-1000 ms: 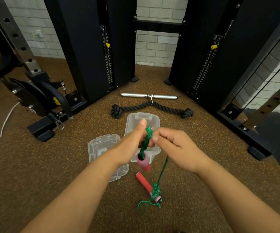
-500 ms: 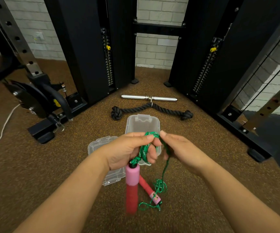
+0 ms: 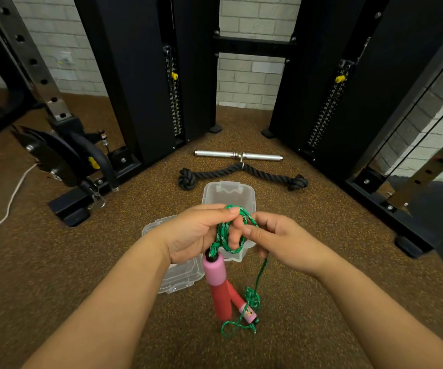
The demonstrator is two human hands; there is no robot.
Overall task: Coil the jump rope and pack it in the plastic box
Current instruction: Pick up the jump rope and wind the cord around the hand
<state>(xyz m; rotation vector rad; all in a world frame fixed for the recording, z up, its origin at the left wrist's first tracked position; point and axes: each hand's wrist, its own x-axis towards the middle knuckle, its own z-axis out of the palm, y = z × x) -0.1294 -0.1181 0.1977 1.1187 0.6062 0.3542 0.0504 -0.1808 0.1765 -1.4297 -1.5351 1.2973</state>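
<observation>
Coiling in hand: first loops on the fingers, nothing packed yet.

The green jump rope is looped around the fingers of the left hand, which is closed on it, one pink handle dangling below; the right hand pinches the strand trailing to the second handle on the floor. Next, I judge: more wraps, then into the open plastic box, its lid alongside.
</observation>
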